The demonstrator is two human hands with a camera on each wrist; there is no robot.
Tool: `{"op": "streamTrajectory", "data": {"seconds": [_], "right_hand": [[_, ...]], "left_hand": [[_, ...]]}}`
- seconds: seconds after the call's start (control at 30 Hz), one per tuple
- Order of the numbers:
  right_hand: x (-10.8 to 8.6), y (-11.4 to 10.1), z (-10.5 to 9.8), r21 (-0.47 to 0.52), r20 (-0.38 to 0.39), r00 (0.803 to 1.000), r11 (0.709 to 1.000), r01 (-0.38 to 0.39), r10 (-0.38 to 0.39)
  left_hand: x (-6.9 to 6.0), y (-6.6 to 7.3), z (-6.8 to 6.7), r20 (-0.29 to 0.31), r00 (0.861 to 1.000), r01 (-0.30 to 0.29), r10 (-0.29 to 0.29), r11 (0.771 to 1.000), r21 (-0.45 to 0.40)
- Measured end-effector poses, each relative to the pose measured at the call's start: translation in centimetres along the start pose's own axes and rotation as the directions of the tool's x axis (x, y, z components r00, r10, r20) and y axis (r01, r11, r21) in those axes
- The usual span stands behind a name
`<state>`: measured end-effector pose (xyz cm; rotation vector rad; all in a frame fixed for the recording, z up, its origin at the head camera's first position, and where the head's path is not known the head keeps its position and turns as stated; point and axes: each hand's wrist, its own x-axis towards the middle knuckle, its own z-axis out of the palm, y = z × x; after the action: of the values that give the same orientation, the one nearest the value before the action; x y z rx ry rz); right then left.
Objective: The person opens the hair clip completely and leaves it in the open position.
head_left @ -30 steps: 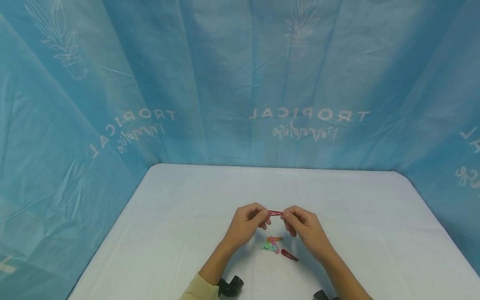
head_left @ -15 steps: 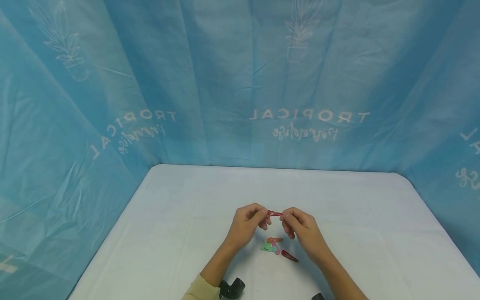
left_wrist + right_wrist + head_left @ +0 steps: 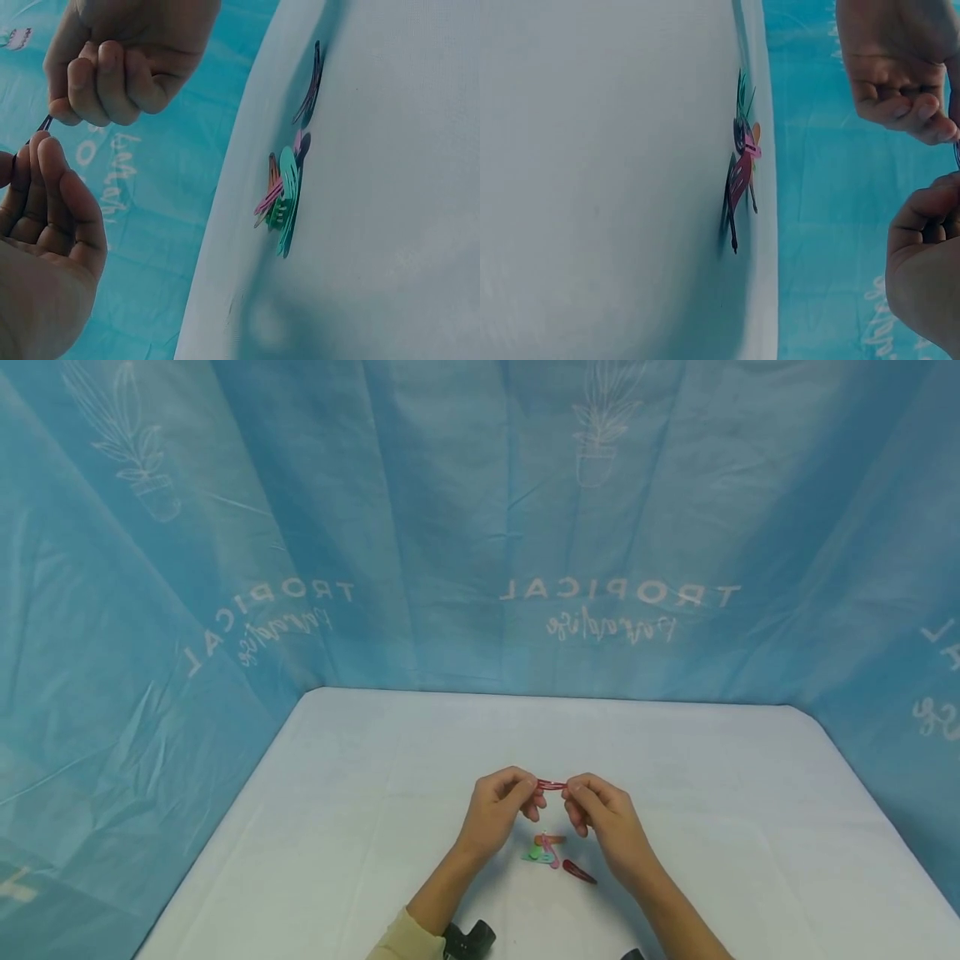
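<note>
A red snap hair clip [image 3: 552,785] is held level above the table, stretched between both hands. My left hand [image 3: 495,806] pinches its left end between thumb and fingers. The right hand [image 3: 607,814] pinches the other end the same way. Below them on the table lies a small pile of hair clips: an orange clip [image 3: 551,839], a green clip [image 3: 537,854] and a pink clip [image 3: 552,853]. Just right of the pile lies a dark red hair clip [image 3: 579,872], apart from it. In both wrist views the held clip is mostly hidden by fingers.
A white-covered table [image 3: 390,827] spreads around the hands. Blue printed curtains [image 3: 450,527] enclose its back and sides. Black wrist gear [image 3: 471,938] shows below the left forearm, near the bottom edge.
Both hands keep their pinch on the red hair clip and shift only slightly. The clips on the table lie as before.
</note>
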<state>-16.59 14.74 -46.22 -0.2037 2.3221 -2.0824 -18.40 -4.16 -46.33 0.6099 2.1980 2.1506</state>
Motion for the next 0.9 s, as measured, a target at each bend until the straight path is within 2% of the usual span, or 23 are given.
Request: {"op": "streamTrajectory", "data": {"seconds": [0.23,0.63,0.9], "right_hand": [[-0.02,0.06,0.04,0.073,0.01,1.0,0.997,0.019,-0.02],[-0.07,0.34,0.04,0.155,0.04,0.999,0.988,-0.005,-0.001],[-0.18,0.44,0.17,0.208,0.057,0.998,0.978,0.014,-0.027]], "left_hand": [[-0.01,0.23,-0.11,0.009,0.999,0.038,-0.038,0.999,-0.03],[-0.07,0.24,-0.31,0.02,0.999,0.034,-0.033,0.999,-0.022],[-0.09,0.12,-0.2,0.014,0.999,0.031,-0.031,0.999,-0.029]]}}
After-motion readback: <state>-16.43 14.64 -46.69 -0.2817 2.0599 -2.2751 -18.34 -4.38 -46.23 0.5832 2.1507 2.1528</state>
